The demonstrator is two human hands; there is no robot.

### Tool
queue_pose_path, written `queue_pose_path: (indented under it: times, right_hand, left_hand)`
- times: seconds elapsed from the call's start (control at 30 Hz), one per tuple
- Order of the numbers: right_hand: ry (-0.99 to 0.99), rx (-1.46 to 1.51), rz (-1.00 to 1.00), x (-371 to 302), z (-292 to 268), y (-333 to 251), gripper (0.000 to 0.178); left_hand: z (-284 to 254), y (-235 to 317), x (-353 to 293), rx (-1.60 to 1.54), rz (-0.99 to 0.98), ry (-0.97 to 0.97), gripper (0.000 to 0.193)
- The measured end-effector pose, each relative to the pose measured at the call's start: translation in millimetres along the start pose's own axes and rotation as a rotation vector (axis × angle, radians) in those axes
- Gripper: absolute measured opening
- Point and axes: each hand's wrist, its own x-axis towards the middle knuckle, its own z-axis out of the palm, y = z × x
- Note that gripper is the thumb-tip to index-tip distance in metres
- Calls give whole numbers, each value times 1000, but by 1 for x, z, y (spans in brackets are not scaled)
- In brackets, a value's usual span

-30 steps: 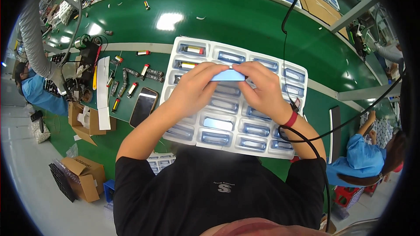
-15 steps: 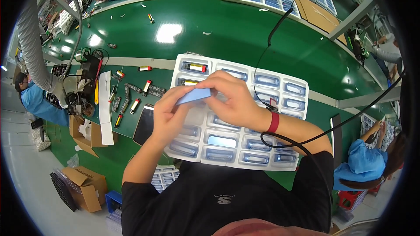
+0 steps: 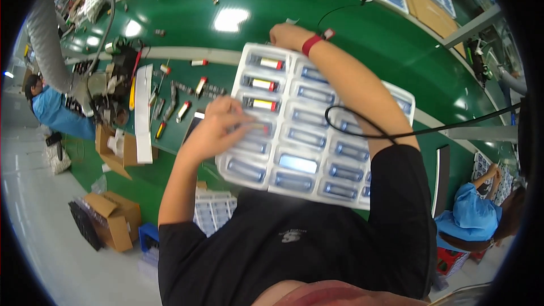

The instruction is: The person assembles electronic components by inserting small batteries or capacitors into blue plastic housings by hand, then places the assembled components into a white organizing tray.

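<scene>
A white plastic tray with rows of pockets lies in front of me, most pockets holding clear bluish cases. Several left-column pockets show a battery cell with a red end. My left hand reaches over the tray's left side, fingers apart and slightly blurred above a pocket where a red end shows. At the tray's far edge is my right hand, its fingers bent and mostly hidden, so what it grips is unclear. A red band circles the right wrist. One pocket holds a pale blue piece.
Loose battery cells and a white strip lie left of the tray. A black cable crosses my right arm. Cardboard boxes stand on the floor at left. A co-worker in blue sits at right.
Both hands held a light blue piece over the tray; they have separated and it is no longer between them. The right hand moved to the far edge, the left down to the left column.
</scene>
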Motion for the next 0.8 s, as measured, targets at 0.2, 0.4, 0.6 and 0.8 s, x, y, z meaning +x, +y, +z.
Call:
queue_pose_path:
  times: [0.2,0.4,0.6,0.8]
  right_hand:
    - [131,-25,95,-19,-20,14,29]
    - [453,728,-35,-138,-76,-35,18]
    - [362,1122,-24,-255,-79,-82,28]
    - [335,1334,-16,-286,-69,-109,24]
  left_hand:
    - [-4,6,1,-247,-113,157,26]
    - [-10,21,-39,47,-22,-60,22]
    - [-14,19,-29,-63,19,-108,19]
    - [-1,49,5,-1320,-313,63,39]
